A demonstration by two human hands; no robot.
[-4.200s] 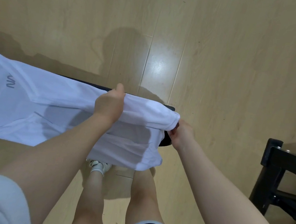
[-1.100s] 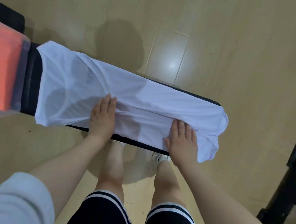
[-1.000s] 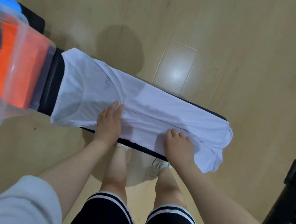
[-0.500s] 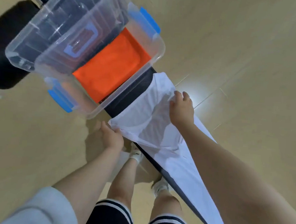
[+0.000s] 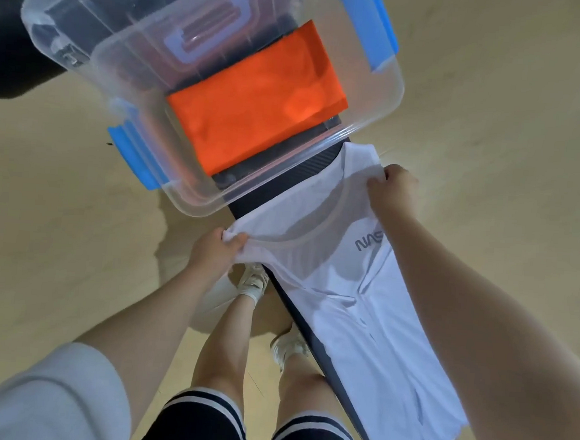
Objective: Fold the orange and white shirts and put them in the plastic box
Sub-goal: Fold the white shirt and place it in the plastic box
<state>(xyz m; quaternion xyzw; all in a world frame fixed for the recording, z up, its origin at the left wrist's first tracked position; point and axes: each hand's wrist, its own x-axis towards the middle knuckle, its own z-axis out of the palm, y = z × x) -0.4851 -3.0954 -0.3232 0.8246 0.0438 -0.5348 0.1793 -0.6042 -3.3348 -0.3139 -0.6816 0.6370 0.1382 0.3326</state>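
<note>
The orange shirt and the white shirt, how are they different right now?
The orange shirt is folded into a neat rectangle; the white shirt lies long, only partly folded. The orange shirt sits inside the clear plastic box; the white shirt lies on the black bench. Nothing touches the orange shirt, while the left hand and right hand pinch the white shirt's shoulders.
</note>
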